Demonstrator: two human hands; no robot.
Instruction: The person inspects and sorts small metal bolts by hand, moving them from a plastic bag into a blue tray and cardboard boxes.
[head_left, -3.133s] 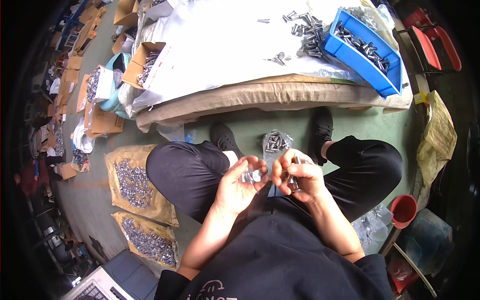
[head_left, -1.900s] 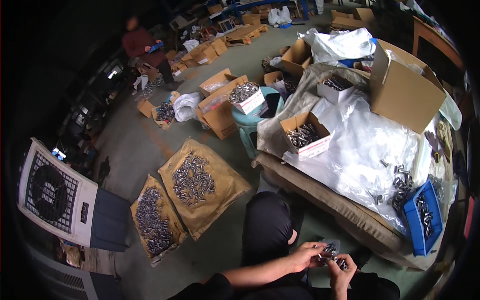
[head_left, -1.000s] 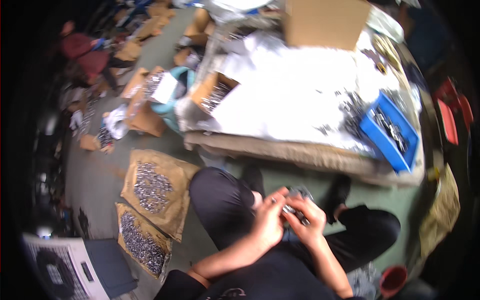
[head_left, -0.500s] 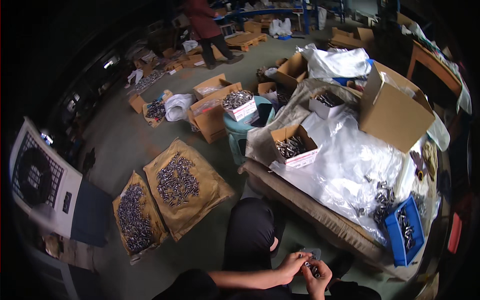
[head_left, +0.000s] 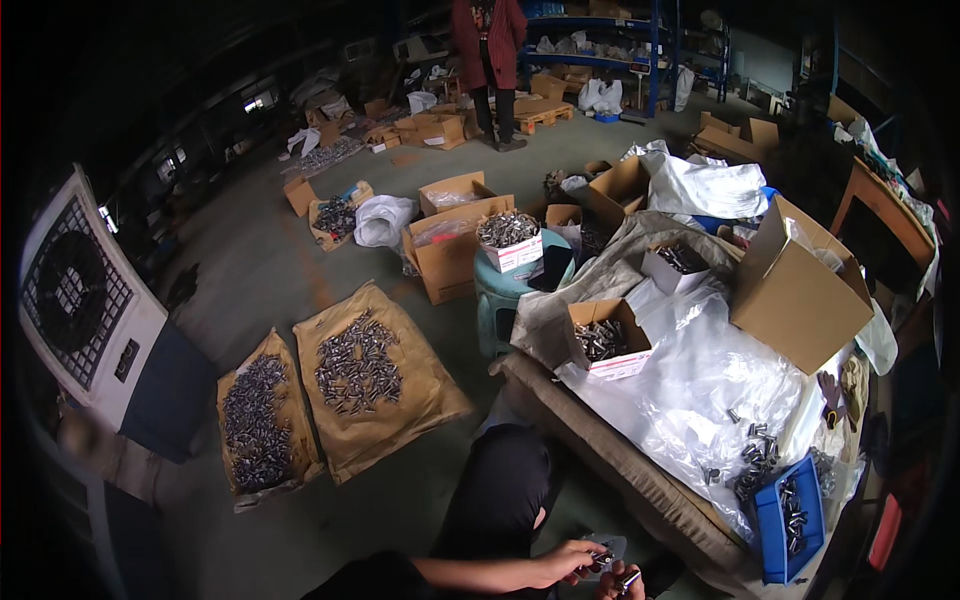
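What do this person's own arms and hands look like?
The left hand and right hand are ungloved. The left forearm is bare, with nothing visibly worn around the wrist, below a black sleeve. The right sleeve is out of view.

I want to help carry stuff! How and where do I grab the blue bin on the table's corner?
Best take the blue bin by both long rims, probably reaching down from above. It's long and open-topped, with loose metal pieces inside, so holding both sides should keep it level.

The table (head_left: 602,447) bears cartons (head_left: 800,292), metal parts (head_left: 760,450), a bin (head_left: 771,540).
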